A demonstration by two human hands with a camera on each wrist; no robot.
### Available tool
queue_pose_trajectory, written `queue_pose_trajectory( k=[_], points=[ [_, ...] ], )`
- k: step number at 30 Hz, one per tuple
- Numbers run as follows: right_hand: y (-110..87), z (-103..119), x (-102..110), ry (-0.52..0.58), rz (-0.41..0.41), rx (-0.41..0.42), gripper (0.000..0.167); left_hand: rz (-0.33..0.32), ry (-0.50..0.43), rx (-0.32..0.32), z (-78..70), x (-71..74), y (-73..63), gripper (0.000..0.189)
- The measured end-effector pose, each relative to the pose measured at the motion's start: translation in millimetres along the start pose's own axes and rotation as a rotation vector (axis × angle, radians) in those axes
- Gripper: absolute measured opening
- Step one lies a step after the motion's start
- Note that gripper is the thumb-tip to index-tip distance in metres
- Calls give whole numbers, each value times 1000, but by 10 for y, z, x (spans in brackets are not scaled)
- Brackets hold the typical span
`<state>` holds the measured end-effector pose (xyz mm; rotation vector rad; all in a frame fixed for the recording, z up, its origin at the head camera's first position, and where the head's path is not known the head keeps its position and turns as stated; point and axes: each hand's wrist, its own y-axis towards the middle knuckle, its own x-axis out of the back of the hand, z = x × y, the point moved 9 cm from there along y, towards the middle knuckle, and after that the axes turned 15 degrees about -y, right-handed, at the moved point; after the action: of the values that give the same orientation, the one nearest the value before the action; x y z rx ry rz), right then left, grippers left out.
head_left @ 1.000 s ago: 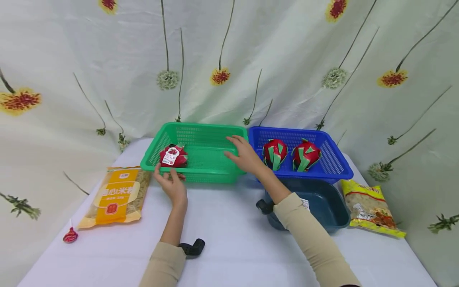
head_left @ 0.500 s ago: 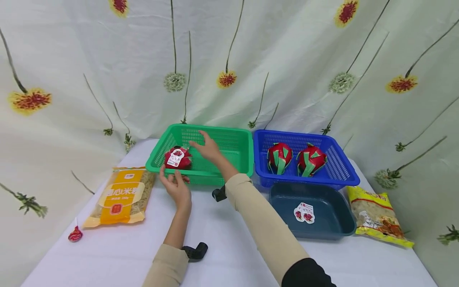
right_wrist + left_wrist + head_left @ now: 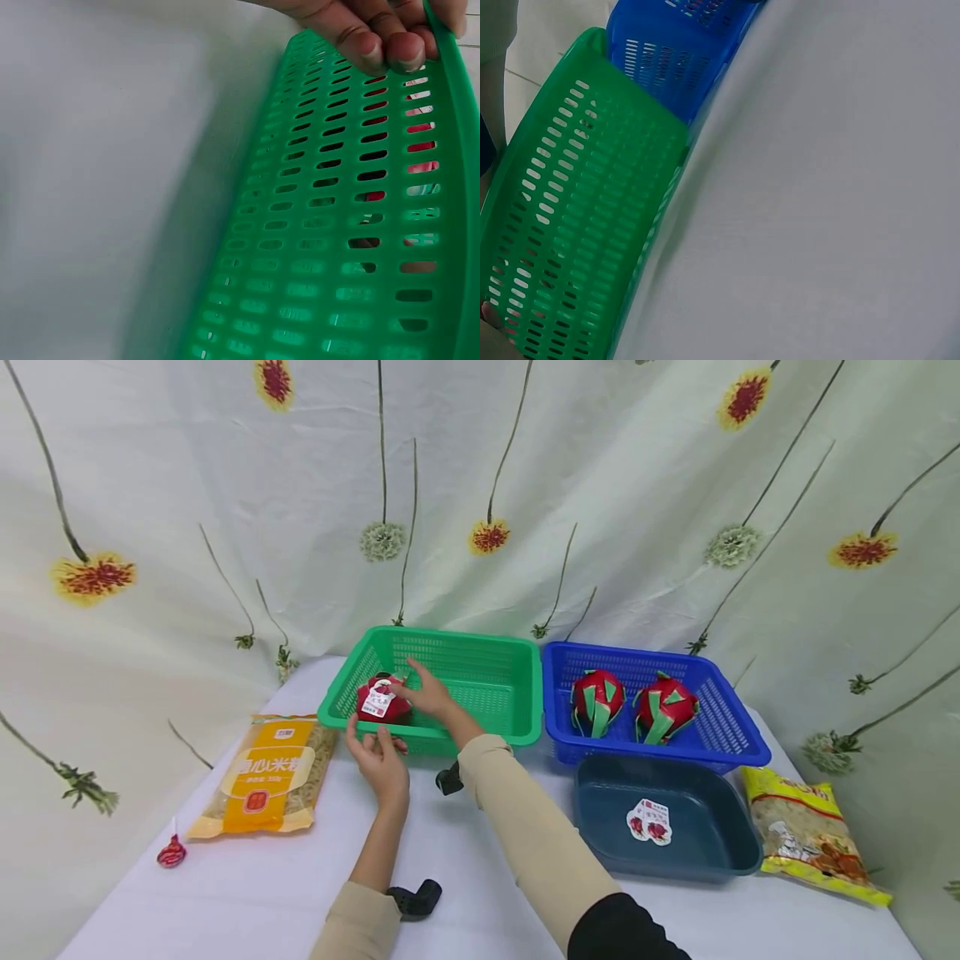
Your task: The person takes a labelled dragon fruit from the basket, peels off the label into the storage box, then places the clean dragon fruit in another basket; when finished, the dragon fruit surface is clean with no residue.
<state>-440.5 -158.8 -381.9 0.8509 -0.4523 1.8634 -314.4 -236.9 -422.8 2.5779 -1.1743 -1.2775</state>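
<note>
A green perforated basket [image 3: 495, 642] stands at the back of the table, holding a red dragon fruit [image 3: 381, 707] with a white label at its left end. My left hand [image 3: 381, 768] grips the basket's front rim below the fruit. In the right wrist view its fingers [image 3: 367, 46] curl against the perforated wall [image 3: 330, 157]. Over the basket, my right hand [image 3: 437, 697] has its thumb and fingers spread at the fruit's right side. The thumb appears to touch the fruit. The left wrist view shows the basket's outer wall [image 3: 607, 187].
A blue basket [image 3: 738, 739] to the right holds two dragon fruits. In front of it stands a dark teal tray [image 3: 693, 862] containing label cards [image 3: 649, 822]. A yellow bag [image 3: 810, 835] lies far right. On the left are an orange-yellow bag [image 3: 266, 777] and a red lollipop [image 3: 172, 852].
My right hand has moved left from the green basket's right end to the dragon fruit inside it. My left hand stays at the front rim. The head view has shifted slightly.
</note>
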Motion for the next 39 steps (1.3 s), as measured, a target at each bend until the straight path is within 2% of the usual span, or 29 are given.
queue_pose_trajectory(
  k=[9,17,22,30,36,39],
  points=[
    [5,40,-96,15,65,76,68,24,23,-15,-8,10,-14,50],
    [29,20,-225,-20,161,63,71,23,54,-20,-24,26,-26,49],
    [22,49,-244,-2,183,74,72,34,48,-26,-59,-1,-31,48],
    [44,43,-278,100,193,77,72,58,92,-32,-260,-109,-107,46],
    [33,32,-268,215,204,63,67,64,61,-46,-264,-122,-107,45],
    [27,25,-267,250,213,56,65,64,43,-59,-201,-83,-83,45]
  ],
)
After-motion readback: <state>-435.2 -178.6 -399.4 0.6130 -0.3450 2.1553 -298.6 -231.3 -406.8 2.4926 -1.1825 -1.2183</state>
